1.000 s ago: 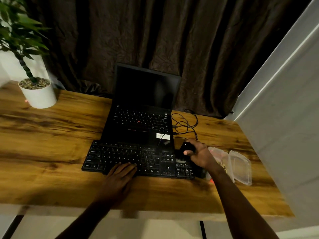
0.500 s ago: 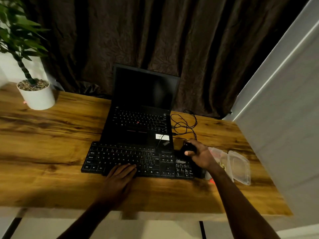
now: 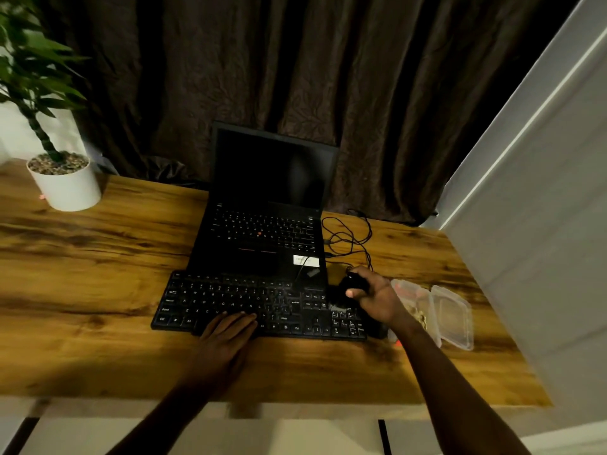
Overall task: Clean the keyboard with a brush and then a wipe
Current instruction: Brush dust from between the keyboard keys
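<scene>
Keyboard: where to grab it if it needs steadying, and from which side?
Hold the keyboard by its near long edge, coming from the person's side. It lies flat and low, and the laptop blocks its far edge. The left hand rests there, palm down; the right hand holds a dark brush over the right end.
</scene>
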A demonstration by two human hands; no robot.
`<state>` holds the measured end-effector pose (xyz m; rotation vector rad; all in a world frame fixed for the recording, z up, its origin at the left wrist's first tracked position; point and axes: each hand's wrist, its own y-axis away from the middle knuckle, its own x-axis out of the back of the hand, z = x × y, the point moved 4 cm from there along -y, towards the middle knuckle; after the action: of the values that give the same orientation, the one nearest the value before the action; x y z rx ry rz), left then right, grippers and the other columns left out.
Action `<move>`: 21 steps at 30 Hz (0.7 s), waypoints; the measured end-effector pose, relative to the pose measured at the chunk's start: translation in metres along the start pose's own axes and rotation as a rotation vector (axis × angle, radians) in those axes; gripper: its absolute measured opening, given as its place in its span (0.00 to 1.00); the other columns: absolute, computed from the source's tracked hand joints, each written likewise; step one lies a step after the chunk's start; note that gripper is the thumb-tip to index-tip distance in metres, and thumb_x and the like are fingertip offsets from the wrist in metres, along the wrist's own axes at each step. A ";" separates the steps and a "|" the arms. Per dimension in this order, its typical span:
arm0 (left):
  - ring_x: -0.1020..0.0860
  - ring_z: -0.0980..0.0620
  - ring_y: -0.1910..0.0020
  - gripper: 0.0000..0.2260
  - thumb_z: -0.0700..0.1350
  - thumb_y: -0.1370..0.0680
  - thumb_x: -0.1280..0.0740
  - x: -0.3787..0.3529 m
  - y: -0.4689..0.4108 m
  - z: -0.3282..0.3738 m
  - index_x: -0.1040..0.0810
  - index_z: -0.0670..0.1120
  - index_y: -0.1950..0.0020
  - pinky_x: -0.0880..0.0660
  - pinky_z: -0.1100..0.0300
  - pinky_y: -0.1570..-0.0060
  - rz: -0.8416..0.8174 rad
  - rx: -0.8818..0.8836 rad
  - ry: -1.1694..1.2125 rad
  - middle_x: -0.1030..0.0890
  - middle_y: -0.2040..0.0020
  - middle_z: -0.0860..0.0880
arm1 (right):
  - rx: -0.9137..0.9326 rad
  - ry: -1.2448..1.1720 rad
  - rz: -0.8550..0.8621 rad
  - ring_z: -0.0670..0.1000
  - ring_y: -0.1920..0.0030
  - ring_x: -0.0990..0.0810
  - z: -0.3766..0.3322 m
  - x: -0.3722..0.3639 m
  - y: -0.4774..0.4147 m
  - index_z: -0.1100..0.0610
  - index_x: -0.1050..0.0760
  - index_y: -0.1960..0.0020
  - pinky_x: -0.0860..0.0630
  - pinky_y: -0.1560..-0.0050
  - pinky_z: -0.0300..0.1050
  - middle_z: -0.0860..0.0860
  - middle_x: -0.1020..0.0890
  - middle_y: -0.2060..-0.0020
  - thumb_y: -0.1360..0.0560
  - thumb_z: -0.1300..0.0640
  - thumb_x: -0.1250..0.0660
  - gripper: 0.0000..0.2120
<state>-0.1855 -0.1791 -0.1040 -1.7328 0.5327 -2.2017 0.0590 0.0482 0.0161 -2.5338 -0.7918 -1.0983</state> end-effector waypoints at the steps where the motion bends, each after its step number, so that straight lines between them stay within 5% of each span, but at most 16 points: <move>1: 0.26 0.48 0.34 0.23 0.52 0.16 0.51 0.001 0.000 0.001 0.21 0.45 0.34 0.40 0.48 0.29 -0.006 0.010 0.006 0.22 0.33 0.48 | -0.014 -0.008 -0.001 0.55 0.48 0.21 0.004 0.006 0.001 0.49 0.26 0.43 0.19 0.54 0.45 0.54 0.21 0.48 0.26 0.66 0.29 0.17; 4: 0.25 0.48 0.34 0.27 0.53 0.16 0.56 0.003 -0.001 0.002 0.21 0.45 0.34 0.39 0.48 0.29 -0.011 0.013 0.027 0.22 0.33 0.49 | -0.030 0.070 -0.029 0.54 0.45 0.22 0.019 0.024 0.006 0.51 0.27 0.40 0.22 0.54 0.37 0.54 0.22 0.46 0.26 0.67 0.30 0.19; 10: 0.26 0.49 0.33 0.21 0.49 0.24 0.41 -0.001 0.000 -0.001 0.22 0.46 0.33 0.39 0.48 0.29 -0.012 0.009 -0.005 0.23 0.32 0.49 | -0.019 0.149 -0.061 0.54 0.47 0.20 0.016 0.012 0.004 0.46 0.27 0.38 0.18 0.53 0.46 0.54 0.20 0.47 0.27 0.63 0.29 0.22; 17: 0.26 0.49 0.34 0.21 0.49 0.24 0.40 -0.001 0.000 -0.002 0.21 0.45 0.34 0.38 0.48 0.30 0.018 -0.015 -0.004 0.22 0.33 0.49 | -0.060 0.007 -0.034 0.54 0.44 0.22 0.013 0.009 0.008 0.46 0.28 0.40 0.26 0.56 0.31 0.54 0.22 0.44 0.25 0.64 0.29 0.20; 21: 0.27 0.48 0.34 0.21 0.48 0.24 0.40 -0.001 -0.001 -0.001 0.21 0.45 0.34 0.37 0.47 0.31 0.029 -0.023 0.003 0.22 0.33 0.49 | -0.042 0.119 -0.081 0.53 0.47 0.19 0.021 0.015 0.010 0.43 0.27 0.41 0.20 0.54 0.41 0.54 0.19 0.47 0.25 0.65 0.30 0.21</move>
<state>-0.1867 -0.1772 -0.1047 -1.7226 0.5831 -2.1866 0.0859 0.0550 0.0125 -2.4625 -0.8545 -1.2906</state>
